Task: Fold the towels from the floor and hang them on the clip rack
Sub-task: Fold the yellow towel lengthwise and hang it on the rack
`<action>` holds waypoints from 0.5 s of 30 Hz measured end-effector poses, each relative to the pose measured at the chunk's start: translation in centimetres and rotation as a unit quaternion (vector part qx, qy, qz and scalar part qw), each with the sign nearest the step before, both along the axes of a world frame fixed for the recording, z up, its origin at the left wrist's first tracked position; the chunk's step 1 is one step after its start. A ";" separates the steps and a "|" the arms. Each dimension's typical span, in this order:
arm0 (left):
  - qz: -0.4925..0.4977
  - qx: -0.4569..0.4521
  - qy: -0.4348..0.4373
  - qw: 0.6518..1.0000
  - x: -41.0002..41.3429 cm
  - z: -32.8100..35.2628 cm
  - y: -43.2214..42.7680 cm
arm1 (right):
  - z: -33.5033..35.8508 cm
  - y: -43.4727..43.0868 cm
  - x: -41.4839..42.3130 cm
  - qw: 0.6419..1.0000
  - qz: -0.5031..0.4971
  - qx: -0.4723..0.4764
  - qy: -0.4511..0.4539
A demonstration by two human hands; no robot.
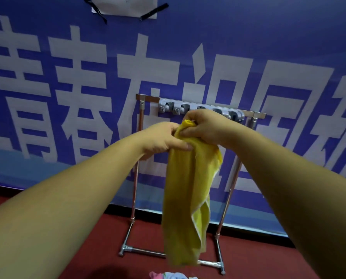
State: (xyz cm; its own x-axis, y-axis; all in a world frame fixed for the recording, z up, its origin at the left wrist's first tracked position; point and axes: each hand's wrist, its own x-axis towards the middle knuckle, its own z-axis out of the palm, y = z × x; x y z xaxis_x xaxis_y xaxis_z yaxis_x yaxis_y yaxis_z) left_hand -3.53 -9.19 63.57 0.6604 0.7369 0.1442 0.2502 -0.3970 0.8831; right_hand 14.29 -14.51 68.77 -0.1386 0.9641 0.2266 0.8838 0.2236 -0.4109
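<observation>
A yellow towel [185,198] hangs down in a long bunched strip in front of me. My right hand [203,127] grips its gathered top end, and my left hand [162,137] holds the cloth just below and to the left, thumb across the fabric. Both hands are raised in front of the clip rack [200,108], a grey strip with several clips mounted on the top bar of a metal stand; no cloth hangs in the visible clips. My right hand hides some of the clips.
The stand's chrome legs and base bars [142,251] rest on a red carpet against a blue banner wall with large white characters. A small heap of pink and pale-blue towels [168,275] lies on the floor at the bottom edge.
</observation>
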 end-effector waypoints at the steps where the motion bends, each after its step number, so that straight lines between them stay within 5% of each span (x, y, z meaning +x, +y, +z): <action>1: 0.019 0.019 -0.004 1.000 0.3 0.0 0.2 | -0.1 -0.1 0.4 1.000 -0.008 0.004 0.023; 5: 0.062 0.023 -0.047 0.997 0.8 -0.3 0.8 | -1.2 -0.8 3.7 0.990 -0.027 -0.051 0.131; 9: 0.072 0.006 -0.065 0.995 0.9 -0.5 1.0 | -3.8 -1.7 7.1 0.986 -0.039 -0.137 0.081; 15: 0.058 0.006 0.000 0.998 0.5 -0.7 0.7 | -5.2 -2.3 9.4 0.982 -0.060 -0.081 0.157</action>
State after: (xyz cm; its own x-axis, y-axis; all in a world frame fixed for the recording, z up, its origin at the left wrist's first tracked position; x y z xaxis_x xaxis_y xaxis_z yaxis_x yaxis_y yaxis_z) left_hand -3.01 -8.49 62.85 0.5713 0.8063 0.1530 0.2948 -0.3756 0.8787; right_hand 23.70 -16.85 63.61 0.0310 0.9962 0.0815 0.7234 0.0339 -0.6896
